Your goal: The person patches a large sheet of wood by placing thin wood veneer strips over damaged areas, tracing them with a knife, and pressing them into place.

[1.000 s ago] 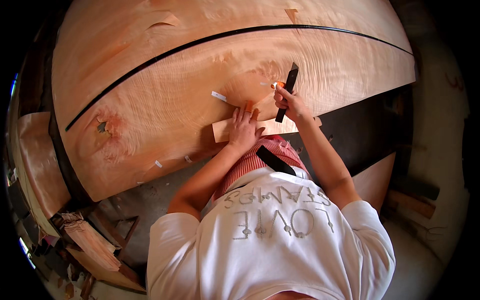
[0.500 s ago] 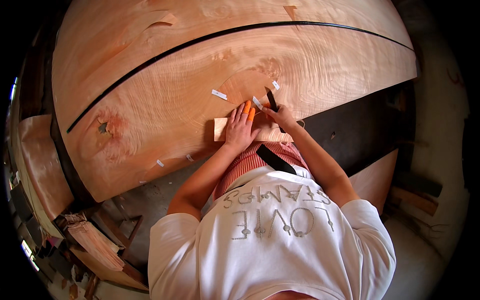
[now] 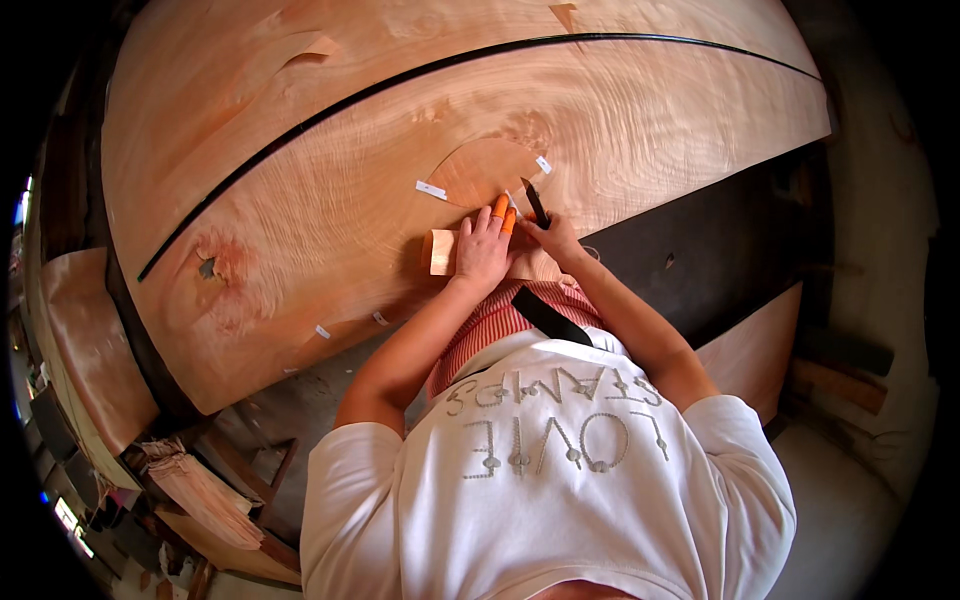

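Observation:
A broad sheet of pale wood veneer (image 3: 380,150) lies before me, with a rounded veneer patch (image 3: 480,172) set in its figured grain. Pieces of white tape (image 3: 431,190) sit at the patch's edge. Orange finger covers (image 3: 500,207) wrap two fingertips of my left hand (image 3: 483,255), whose fingers lie stretched out at the patch's near edge, over another tape bit. Under that hand is a small pale veneer strip (image 3: 442,252), partly hidden. My right hand (image 3: 557,238) is closed round a dark, slim knife (image 3: 536,204), its tip pointing away from me beside the left fingertips.
A long black strip (image 3: 440,72) curves across the sheet. At left, a knot hole (image 3: 207,268) shows in the veneer. The dark tabletop (image 3: 690,240) extends to the right. Stacked veneer pieces (image 3: 205,495) lie low on the left; another sheet (image 3: 755,350) stands at right.
The white tape strip that stuck out by my right hand is now mostly under my left fingertips. My right hand has shifted slightly nearer to me with the knife.

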`<state>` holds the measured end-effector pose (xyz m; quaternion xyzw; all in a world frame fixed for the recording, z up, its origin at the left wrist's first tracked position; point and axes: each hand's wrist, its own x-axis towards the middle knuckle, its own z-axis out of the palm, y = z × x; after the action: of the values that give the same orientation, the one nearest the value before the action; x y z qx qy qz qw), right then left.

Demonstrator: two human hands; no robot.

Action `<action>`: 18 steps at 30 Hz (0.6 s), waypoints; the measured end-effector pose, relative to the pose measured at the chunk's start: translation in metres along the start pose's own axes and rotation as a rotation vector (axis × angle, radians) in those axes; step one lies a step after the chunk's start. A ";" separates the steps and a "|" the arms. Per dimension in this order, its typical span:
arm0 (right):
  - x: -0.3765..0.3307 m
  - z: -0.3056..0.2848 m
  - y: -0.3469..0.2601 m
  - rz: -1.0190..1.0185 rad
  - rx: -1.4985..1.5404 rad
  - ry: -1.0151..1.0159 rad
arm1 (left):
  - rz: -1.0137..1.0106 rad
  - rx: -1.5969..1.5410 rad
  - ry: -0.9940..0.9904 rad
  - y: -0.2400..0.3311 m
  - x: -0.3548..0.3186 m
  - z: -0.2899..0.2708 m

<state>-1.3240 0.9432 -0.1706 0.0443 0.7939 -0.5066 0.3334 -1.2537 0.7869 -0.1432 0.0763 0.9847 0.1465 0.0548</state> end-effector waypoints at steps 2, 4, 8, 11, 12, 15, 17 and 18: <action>0.004 -0.001 0.003 -0.021 -0.090 -0.047 | -0.005 0.044 -0.002 0.002 0.001 0.003; 0.011 -0.011 0.001 -0.090 -0.319 -0.074 | 0.015 0.171 -0.036 0.002 0.003 0.009; 0.020 -0.072 -0.022 -0.028 -0.468 -0.312 | 0.029 0.232 -0.206 0.008 0.008 -0.009; 0.008 -0.105 -0.033 0.007 -0.331 -0.269 | -0.001 0.138 -0.201 0.006 0.008 -0.017; -0.005 -0.109 -0.052 0.052 -0.303 -0.233 | -0.006 -0.017 -0.155 -0.001 0.010 -0.016; -0.009 -0.113 -0.046 0.107 0.081 -0.181 | 0.019 -0.296 0.224 -0.027 0.022 -0.015; -0.002 -0.105 -0.046 0.037 0.152 -0.226 | -0.029 -0.170 0.261 -0.040 0.032 -0.018; 0.001 -0.098 -0.046 0.002 0.190 -0.249 | -0.052 -0.105 0.277 -0.045 0.034 -0.018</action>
<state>-1.3912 1.0021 -0.1100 0.0134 0.6950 -0.5805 0.4240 -1.2959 0.7446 -0.1421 0.0266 0.9755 0.2057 -0.0737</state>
